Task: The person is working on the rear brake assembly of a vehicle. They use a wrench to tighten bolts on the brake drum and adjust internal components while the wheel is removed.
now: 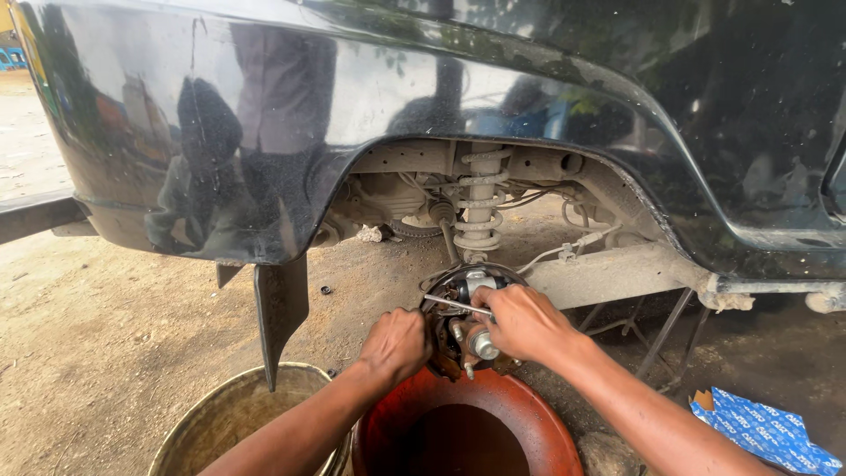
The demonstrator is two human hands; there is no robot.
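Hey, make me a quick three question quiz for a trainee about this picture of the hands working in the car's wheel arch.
1. True or false: the wheel is off the car.
2. Which hand holds the thin metal rod across the brake assembly? A) left B) right
3. Fill in: right below the hands sits a rusty red ____.

Key
1. True: the brake assembly and the coil spring are bare.
2. B: the right hand grips the rod; the left hand rests on the assembly's left edge.
3. Basin, beside a metal bucket.
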